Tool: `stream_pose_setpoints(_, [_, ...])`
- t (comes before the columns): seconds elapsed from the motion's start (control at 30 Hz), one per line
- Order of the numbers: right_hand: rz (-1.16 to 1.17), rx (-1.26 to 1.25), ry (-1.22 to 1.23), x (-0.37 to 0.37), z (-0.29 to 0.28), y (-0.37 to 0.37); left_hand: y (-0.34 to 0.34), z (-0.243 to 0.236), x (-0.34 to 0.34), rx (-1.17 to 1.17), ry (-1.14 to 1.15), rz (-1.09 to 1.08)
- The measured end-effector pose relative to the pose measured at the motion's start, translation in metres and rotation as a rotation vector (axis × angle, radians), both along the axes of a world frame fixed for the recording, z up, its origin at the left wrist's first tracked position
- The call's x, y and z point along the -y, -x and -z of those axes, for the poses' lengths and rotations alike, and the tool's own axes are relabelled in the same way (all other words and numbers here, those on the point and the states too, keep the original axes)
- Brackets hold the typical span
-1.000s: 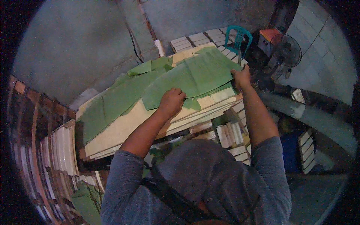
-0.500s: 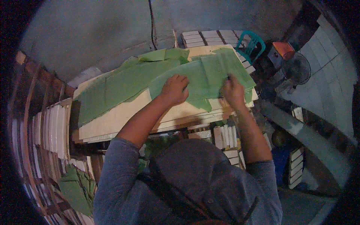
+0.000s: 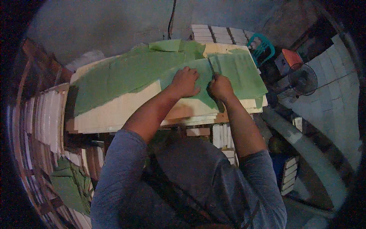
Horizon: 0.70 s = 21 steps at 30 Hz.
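Green sheets with ragged edges lie over pale boards [image 3: 114,116] on the table. My left hand [image 3: 185,82] rests on the nearer green sheet [image 3: 167,76], fingers apart and thumb out, with nothing in it. To its right, my right hand [image 3: 222,87] is closed around a narrow, dark, knife-like tool [image 3: 212,67]. One thin end of the tool points away from me over the right green sheet [image 3: 236,70]. A dark part shows below the fist, but I cannot tell whether it is tool or shadow. Behind lies a wider green sheet [image 3: 126,76] with a small folded piece [image 3: 165,45].
Stacked white blocks [image 3: 219,34] and a teal plastic chair [image 3: 263,47] stand beyond the table's far right. A fan [image 3: 302,79] and an orange-topped box [image 3: 291,57] are at right. On the left are upright pale boards [image 3: 49,118] and hanging green scraps [image 3: 70,183].
My right hand has moved left, nearer my left hand, and the tool now shows clearly in it. My left hand has flattened and spread on the sheet. The whole view has shifted slightly.
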State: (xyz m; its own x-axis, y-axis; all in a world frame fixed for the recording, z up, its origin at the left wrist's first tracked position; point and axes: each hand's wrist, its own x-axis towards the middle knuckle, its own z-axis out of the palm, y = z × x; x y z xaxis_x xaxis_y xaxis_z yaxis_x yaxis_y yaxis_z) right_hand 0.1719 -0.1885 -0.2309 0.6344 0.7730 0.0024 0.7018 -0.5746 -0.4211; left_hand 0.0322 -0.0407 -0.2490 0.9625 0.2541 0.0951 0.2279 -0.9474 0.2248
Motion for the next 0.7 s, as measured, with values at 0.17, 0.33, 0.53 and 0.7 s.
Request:
stream_pose_setpoints(0.17, [-0.005, -0.173, 0.089, 0.111, -0.005, 0.049, -0.007, 0.009, 0.004, 0.024, -0.026, 0.005])
stream_pose_setpoints(0.33, [0.005, -0.114, -0.020, 0.179, 0.007, 0.094, -0.004, 0.016, 0.003, 0.087, -0.037, -0.022])
stream_pose_setpoints(0.53, [0.085, -0.178, 0.003, 0.179, 0.001, 0.093, 0.020, 0.002, 0.024, 0.021, -0.025, 0.200])
stream_pose_setpoints(0.7, [0.087, -0.654, -0.533, 0.206, 0.022, 0.056, 0.025, -0.018, 0.033, -0.119, -0.020, 0.215])
